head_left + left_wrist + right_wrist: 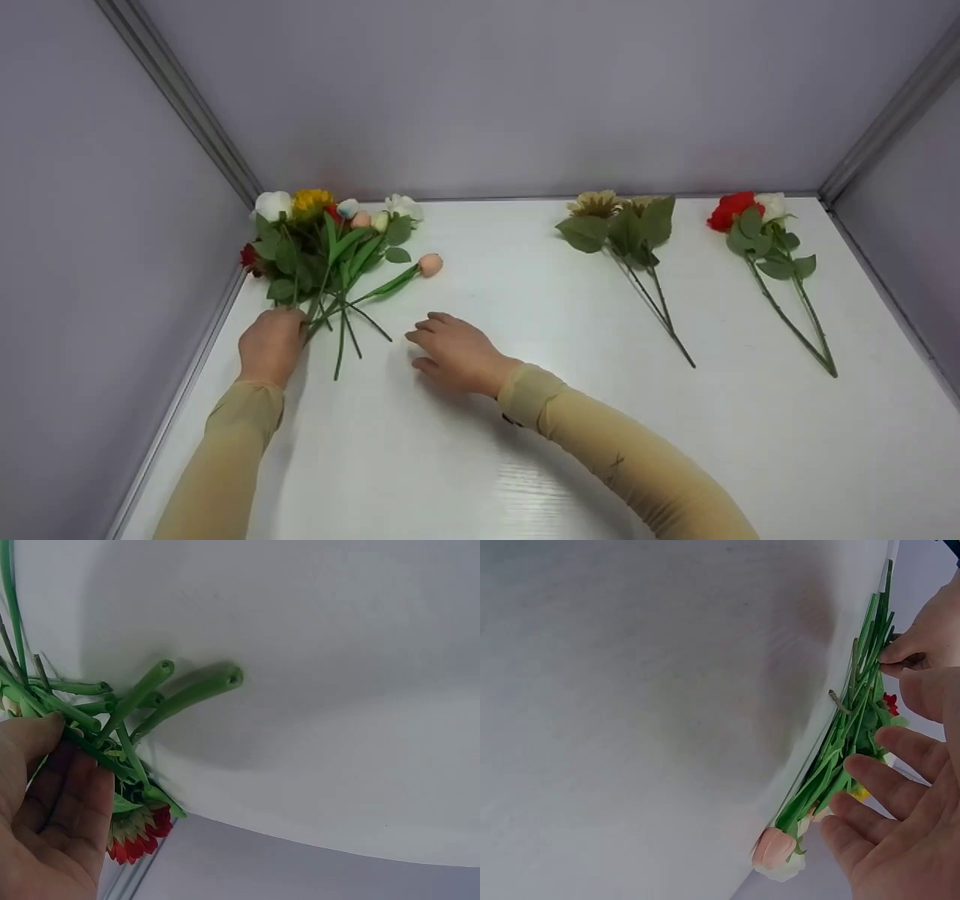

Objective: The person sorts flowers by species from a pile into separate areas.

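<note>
My left hand [273, 341] holds the green stems [97, 716] of an artificial flower bunch at the table's left side, thumb on one side and curled fingers on the other. The bunch mixes a yellow sunflower [312, 201], white blooms [273, 205], dark red flowers [249, 256], green leaves and small tulips. One peach tulip [430, 265] sticks out to the right, its stem crossing the others. Several stem ends fan toward me. To the right of the bunch my right hand [457, 352] hovers low over the table, fingers spread and holding nothing.
Two beige flowers [595, 204] with broad leaves lie right of centre at the back. Farther right lie a red rose [731, 210] and a white rose [772, 206], stems crossing near their ends. Grey panels [510, 97] wall the white table [465, 465] at the back and sides.
</note>
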### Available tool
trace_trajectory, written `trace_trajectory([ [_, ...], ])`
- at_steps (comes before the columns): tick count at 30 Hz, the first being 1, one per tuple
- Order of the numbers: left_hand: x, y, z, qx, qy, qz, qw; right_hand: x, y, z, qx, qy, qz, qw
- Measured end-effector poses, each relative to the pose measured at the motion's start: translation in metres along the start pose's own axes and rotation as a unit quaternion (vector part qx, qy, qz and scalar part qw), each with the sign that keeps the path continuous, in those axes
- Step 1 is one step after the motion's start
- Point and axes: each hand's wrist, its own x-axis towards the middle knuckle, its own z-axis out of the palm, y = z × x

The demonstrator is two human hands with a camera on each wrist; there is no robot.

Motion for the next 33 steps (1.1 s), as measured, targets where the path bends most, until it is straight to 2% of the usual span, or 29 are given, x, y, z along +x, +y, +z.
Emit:
trace_trajectory([
  [7,0.001,0.004,-0.003,0.002,0.013,0.013,0.9998,-0.003,0.013,-0.001,0.017,0.005,0.01,1.0],
  [10,0.005,0.013,-0.004,-0.003,0.022,0.021,0.9995,-0.007,0.022,-0.003,0.023,0.008,0.023,0.999],
  [13,0.011,0.029,-0.005,-0.027,0.014,0.026,0.9992,-0.012,0.033,-0.007,0.038,0.021,0.043,0.998],
  [15,0.014,0.044,-0.005,-0.055,-0.002,0.025,0.9981,-0.016,0.041,-0.01,0.06,0.038,0.059,0.996],
  [17,0.016,0.061,-0.004,-0.093,-0.027,0.019,0.9951,-0.022,0.05,-0.014,0.095,0.059,0.082,0.99],
  [19,0.018,0.081,-0.002,-0.136,-0.052,0.007,0.9893,-0.027,0.061,-0.019,0.136,0.085,0.112,0.981],
  [22,0.019,0.112,0.004,-0.216,-0.086,-0.022,0.9723,-0.037,0.076,-0.027,0.216,0.13,0.168,0.953],
  [24,0.018,0.135,0.008,-0.276,-0.104,-0.042,0.9545,-0.044,0.086,-0.033,0.278,0.158,0.203,0.925],
  [26,0.016,0.156,0.013,-0.34,-0.124,-0.06,0.9303,-0.05,0.095,-0.04,0.354,0.184,0.23,0.888],
  [29,0.012,0.186,0.021,-0.43,-0.151,-0.081,0.8866,-0.058,0.105,-0.048,0.464,0.21,0.241,0.826],
  [30,0.01,0.194,0.023,-0.454,-0.159,-0.087,0.8724,-0.06,0.106,-0.051,0.492,0.216,0.239,0.809],
  [32,0.007,0.208,0.026,-0.495,-0.171,-0.097,0.8463,-0.065,0.106,-0.059,0.534,0.221,0.231,0.782],
  [33,0.005,0.214,0.028,-0.511,-0.175,-0.102,0.8355,-0.066,0.106,-0.061,0.548,0.221,0.225,0.774],
])
